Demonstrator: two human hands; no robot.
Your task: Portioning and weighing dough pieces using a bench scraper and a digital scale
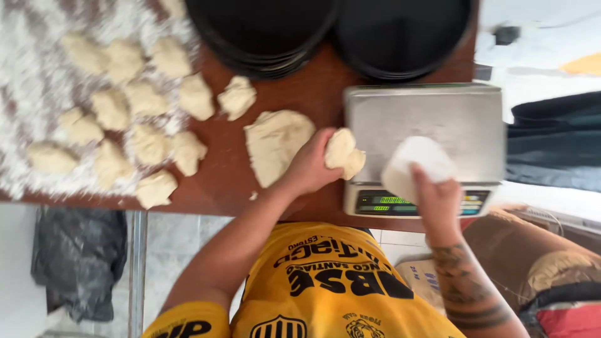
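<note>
My left hand [308, 168] grips a small lump of pale dough [345, 154] at the left edge of a steel kitchen scale [438, 112]. My right hand [439, 201] holds a white flat scraper [416, 165] above the scale's front, partly covering its lit green display [388, 201]. A larger flattened mass of dough [274, 143] lies on the brown wooden table [219, 169] just left of my left hand. The scale's platform has nothing on it.
Several torn dough portions [125, 112] lie on a floured patch at the table's left. Stacked black round pans [263, 31] and another black pan [400, 37] stand at the back. A dark bag [78, 256] lies on the floor at lower left.
</note>
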